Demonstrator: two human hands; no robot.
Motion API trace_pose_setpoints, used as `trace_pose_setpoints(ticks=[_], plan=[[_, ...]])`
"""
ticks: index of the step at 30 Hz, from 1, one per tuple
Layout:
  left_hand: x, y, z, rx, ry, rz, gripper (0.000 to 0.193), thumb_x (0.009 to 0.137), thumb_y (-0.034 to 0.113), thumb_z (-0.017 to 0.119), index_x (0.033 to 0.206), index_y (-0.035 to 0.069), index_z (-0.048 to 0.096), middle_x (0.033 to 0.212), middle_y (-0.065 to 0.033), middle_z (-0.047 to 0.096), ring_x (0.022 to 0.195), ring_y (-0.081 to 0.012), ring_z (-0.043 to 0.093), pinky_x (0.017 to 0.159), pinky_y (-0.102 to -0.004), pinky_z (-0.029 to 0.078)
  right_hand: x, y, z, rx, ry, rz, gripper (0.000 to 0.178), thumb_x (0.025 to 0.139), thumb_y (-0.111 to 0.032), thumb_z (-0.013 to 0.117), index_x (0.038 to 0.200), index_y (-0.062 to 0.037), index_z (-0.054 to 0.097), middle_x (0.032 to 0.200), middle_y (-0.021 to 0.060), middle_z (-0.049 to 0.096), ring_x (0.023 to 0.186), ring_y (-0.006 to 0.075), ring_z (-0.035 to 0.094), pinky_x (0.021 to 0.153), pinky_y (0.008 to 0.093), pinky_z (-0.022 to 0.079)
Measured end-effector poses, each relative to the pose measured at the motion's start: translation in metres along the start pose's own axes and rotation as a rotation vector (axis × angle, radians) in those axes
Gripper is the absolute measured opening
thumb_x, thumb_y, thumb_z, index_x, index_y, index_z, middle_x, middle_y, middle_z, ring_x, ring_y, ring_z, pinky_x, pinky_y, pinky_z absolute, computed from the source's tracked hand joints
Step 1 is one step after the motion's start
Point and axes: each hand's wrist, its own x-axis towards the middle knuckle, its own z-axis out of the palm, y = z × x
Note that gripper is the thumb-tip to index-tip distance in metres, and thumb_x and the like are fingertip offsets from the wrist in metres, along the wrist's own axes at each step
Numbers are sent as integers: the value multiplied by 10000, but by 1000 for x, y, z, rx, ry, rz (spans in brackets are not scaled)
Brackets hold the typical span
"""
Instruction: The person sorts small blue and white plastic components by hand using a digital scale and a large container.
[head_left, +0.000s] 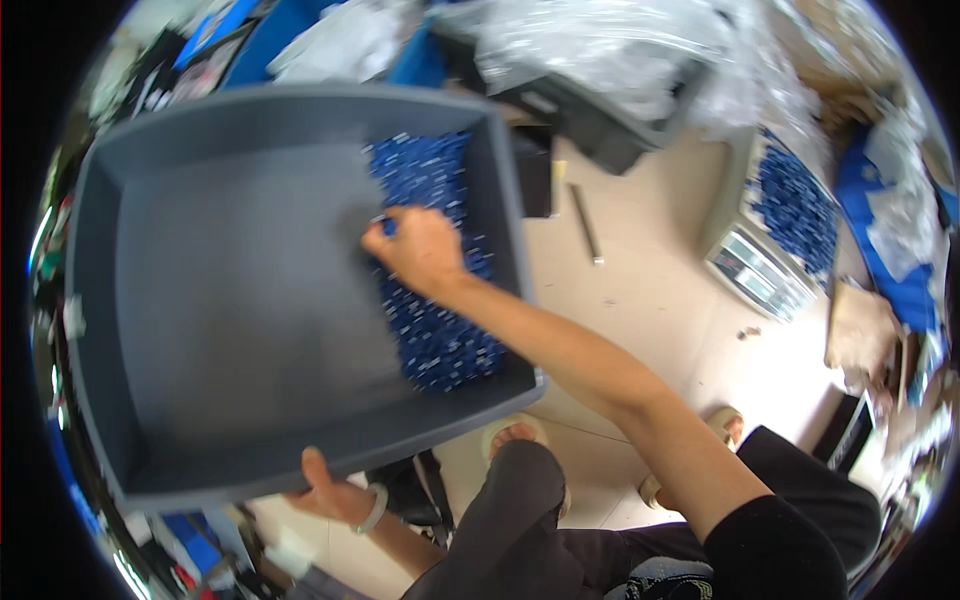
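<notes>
A large grey plastic tray (pixel 250 290) lies before me, tilted a little in view. Along its right side is a bed of small dark blue pieces with pale ends (pixel 440 345), too small to name exactly. My right hand (pixel 425 250) is over the left edge of that bed, thumb and forefinger pinched on a small blue piece (pixel 388 226) with a whitish end. My left hand (pixel 335 495) grips the tray's near rim, thumb up on the wall and the fingers underneath, mostly hidden.
To the right on the floor stands a digital scale (pixel 762 275) bearing a heap of similar blue pieces (pixel 795 205). A dark bar (pixel 587 225) lies between tray and scale. Behind are a dark grey crate (pixel 590 125) and clear plastic bags (pixel 610 45). My feet are close to the tray.
</notes>
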Motion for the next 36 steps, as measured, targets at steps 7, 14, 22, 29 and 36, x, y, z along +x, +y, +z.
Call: trace_pose_setpoints(ticks=[7,14,22,29,36], plan=[[15,-11,-23,167,74,-6,491,797,204,729,1110,-119,531,1075,-211,595,894,-249,614,763,-344,545,-5,-24,-89,173,143,-36,427,767,-294,646,974,78,670,662,252,619,612,350,648,651,392,514],[27,-27,-34,199,16,18,452,788,197,735,1052,-117,546,1031,-209,612,851,-246,626,772,-345,538,-28,63,-304,95,511,-67,250,808,-228,677,886,9,700,620,31,609,558,77,529,508,269,452],[0,26,11,217,25,142,585,686,262,779,1085,-125,597,1100,-249,594,915,-336,558,821,-492,452,-60,191,-511,-1112,935,147,334,797,-399,623,877,-86,709,869,157,665,772,357,652,664,440,522],[3,15,-2,263,31,118,644,666,241,791,1148,-126,570,1202,-265,553,986,-380,549,886,-540,435,-49,211,-483,-1174,931,49,304,811,-396,622,831,-99,682,853,137,652,722,356,657,613,438,531],[-7,20,11,243,47,141,667,652,201,798,1181,-118,544,1189,-257,561,1000,-378,550,878,-541,438,-52,220,-497,-1162,897,32,309,777,-408,667,904,-127,677,935,97,640,946,298,626,809,401,479]])
